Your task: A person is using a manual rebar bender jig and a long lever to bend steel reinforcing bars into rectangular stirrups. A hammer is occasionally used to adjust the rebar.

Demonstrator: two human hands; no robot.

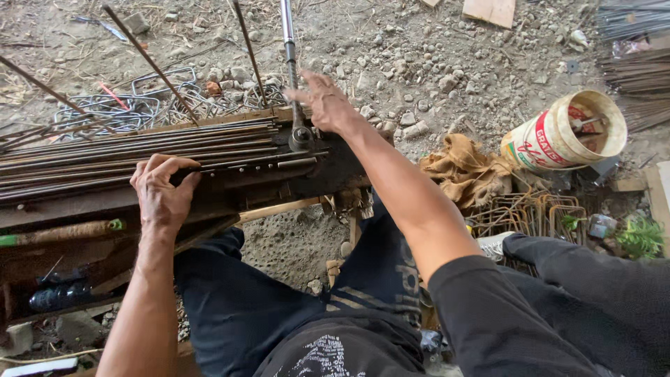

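A cream plastic bucket (567, 132) with red markings lies tipped on its side at the right, just beside a crumpled tan cloth (466, 169). Bent wire stirrups (118, 112) are heaped on the gravel at upper left. A wooden board (490, 10) lies at the top edge.
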